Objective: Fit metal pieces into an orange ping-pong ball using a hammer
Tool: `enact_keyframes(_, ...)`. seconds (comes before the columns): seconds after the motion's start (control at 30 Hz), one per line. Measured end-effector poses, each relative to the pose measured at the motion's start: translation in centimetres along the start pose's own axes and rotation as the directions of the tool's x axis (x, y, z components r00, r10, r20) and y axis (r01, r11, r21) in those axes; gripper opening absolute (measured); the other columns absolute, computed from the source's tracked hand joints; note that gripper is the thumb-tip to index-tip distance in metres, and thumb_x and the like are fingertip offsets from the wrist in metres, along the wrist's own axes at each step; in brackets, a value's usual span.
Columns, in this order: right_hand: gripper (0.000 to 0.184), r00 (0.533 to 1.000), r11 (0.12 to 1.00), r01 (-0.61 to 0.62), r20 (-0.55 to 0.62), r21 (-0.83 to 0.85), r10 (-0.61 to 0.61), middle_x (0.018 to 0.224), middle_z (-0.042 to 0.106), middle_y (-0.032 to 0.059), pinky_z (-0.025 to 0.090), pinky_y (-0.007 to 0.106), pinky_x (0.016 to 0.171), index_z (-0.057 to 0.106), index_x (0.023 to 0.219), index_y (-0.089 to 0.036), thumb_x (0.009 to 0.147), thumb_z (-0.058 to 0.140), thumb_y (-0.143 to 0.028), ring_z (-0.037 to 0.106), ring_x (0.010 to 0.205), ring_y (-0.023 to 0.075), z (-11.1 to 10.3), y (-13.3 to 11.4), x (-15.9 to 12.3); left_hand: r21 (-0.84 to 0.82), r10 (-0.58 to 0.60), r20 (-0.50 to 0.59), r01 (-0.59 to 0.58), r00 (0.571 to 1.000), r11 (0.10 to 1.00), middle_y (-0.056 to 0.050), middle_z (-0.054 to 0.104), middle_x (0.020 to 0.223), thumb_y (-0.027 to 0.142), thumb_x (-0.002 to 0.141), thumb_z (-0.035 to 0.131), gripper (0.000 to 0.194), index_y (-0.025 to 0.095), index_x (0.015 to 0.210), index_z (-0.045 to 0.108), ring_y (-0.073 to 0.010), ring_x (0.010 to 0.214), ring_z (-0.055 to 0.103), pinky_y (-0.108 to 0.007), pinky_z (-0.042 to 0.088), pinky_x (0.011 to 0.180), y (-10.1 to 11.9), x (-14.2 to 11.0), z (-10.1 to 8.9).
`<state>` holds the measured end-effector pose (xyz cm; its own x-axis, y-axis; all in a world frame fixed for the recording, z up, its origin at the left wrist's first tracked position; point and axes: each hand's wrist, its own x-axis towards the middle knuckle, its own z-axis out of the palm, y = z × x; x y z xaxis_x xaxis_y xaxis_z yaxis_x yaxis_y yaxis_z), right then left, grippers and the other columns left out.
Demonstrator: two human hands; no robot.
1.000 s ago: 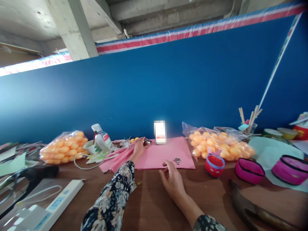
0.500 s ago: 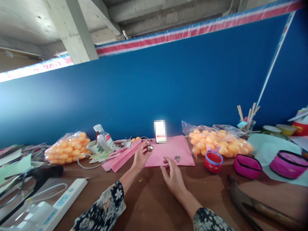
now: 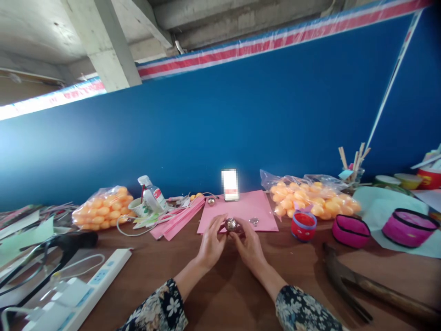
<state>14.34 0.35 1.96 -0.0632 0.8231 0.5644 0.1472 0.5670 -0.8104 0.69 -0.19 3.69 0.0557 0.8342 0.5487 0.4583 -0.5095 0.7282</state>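
Observation:
A shiny metal ball [image 3: 230,224] sits between my two hands, in front of the near edge of the pink paper. My left hand [image 3: 212,241] grips it from the left with bent fingers. From the right, the fingertips of my right hand [image 3: 248,243] close on the same ball. On the pink paper [image 3: 237,209], a smaller shiny round metal piece [image 3: 211,201] lies at the upper left. Just beyond my right hand is a flat silvery metal piece [image 3: 254,221], too small to make out.
Bags of orange balls [image 3: 103,209] [image 3: 310,200] flank the paper. A hammer [image 3: 365,285] lies at right, near a red cup [image 3: 303,226] and magenta fabric rings [image 3: 350,231]. At left are a power strip [image 3: 99,280] and a clear bottle [image 3: 151,195]. A lit phone [image 3: 230,185] stands behind.
My left hand has brought the metal ball rightward and nearer to me. My right hand, empty before, has moved in and now grips the ball too.

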Motion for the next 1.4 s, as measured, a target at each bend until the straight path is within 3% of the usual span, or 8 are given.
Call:
enact_keyframes(0.17, 0.034, 0.999, 0.999, 0.036, -0.007, -0.012, -0.036, 0.105, 0.055, 0.0082, 0.049, 0.032, 0.075, 0.050, 0.110, -0.021, 0.076, 0.049, -0.014, 0.054, 0.092, 0.0194, -0.1, 0.2, 0.1, -0.302, -0.221, -0.008, 0.208, 0.975, 0.930, -0.009, 0.058, 0.111, 0.015, 0.077, 0.046, 0.034, 0.017, 0.110, 0.054, -0.0208, 0.103, 0.054, -0.036, 0.042, 0.090, 0.1, -0.7, 0.7)
enact_keyframes(0.3, 0.032, 0.998, 0.997, 0.067, -0.003, -0.033, -0.067, 0.101, 0.057, 0.0068, 0.047, 0.033, 0.080, 0.053, 0.105, -0.021, 0.074, 0.050, -0.011, 0.054, 0.094, 0.0195, -0.3, -0.2, 0.2, -0.423, -0.307, 0.003, 0.279, 0.952, 0.862, -0.010, 0.060, 0.107, 0.025, 0.076, 0.053, 0.033, 0.016, 0.108, 0.055, -0.0215, 0.100, 0.056, -0.035, 0.043, 0.088, 1.0, -0.9, 1.1)
enact_keyframes(0.5, 0.028, 0.999, 0.998, 0.051, -0.001, 0.020, -0.051, 0.097, 0.056, 0.0060, 0.051, 0.028, 0.068, 0.054, 0.101, -0.021, 0.074, 0.048, -0.012, 0.056, 0.083, 0.0167, -0.1, -0.4, 0.1, -0.518, -0.321, 0.013, 0.281, 0.947, 0.808, -0.009, 0.063, 0.101, 0.023, 0.071, 0.060, 0.033, 0.016, 0.104, 0.055, -0.0201, 0.095, 0.059, -0.033, 0.045, 0.086, 1.2, -0.9, 1.1)
enact_keyframes(1.4, 0.033, 0.996, 0.997, 0.079, 0.044, -0.010, -0.079, 0.102, 0.059, 0.0084, 0.051, 0.031, 0.071, 0.051, 0.110, -0.019, 0.076, 0.052, -0.020, 0.058, 0.084, 0.0177, 0.0, -0.3, -0.2, -0.660, -0.363, 0.009, 0.278, 0.932, 0.697, -0.008, 0.064, 0.098, 0.021, 0.068, 0.064, 0.032, 0.016, 0.099, 0.057, -0.0180, 0.091, 0.059, -0.031, 0.046, 0.082, 1.5, -1.2, 0.8)
